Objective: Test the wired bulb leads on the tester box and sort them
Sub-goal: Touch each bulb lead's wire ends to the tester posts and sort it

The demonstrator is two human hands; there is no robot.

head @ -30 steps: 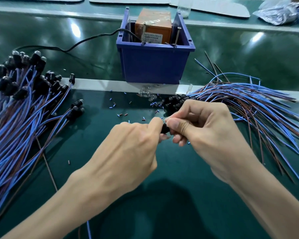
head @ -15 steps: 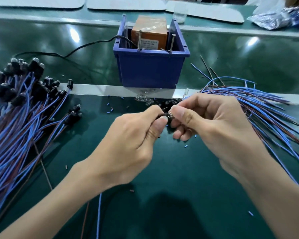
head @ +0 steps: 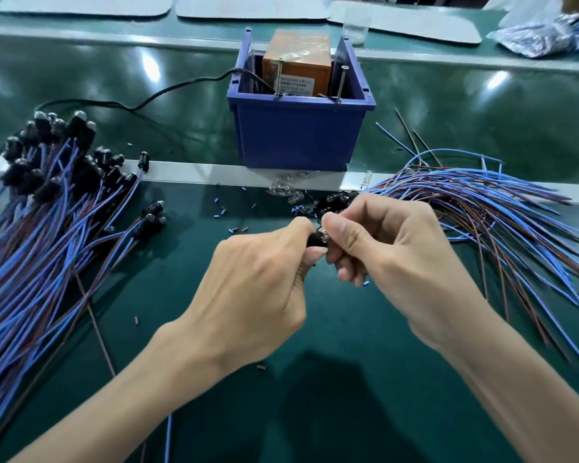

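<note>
Over the green bench mat (head: 348, 362), just in front of the blue tester box (head: 295, 135), the left hand (head: 258, 279) pinches a black bulb socket (head: 315, 240) between thumb and forefinger. The right hand (head: 391, 259), fingers curled, pinches the small glass bulb (head: 323, 232) at the socket's tip. An orange block (head: 296, 68) and two upright metal pins (head: 341, 83) sit in the box, loose glass bulbs (head: 286, 192) lie at its foot, a pile of socketed blue-and-brown leads (head: 47, 202) lies to the left, and a fan of blue and brown wires (head: 482, 208) lies to the right.
</note>
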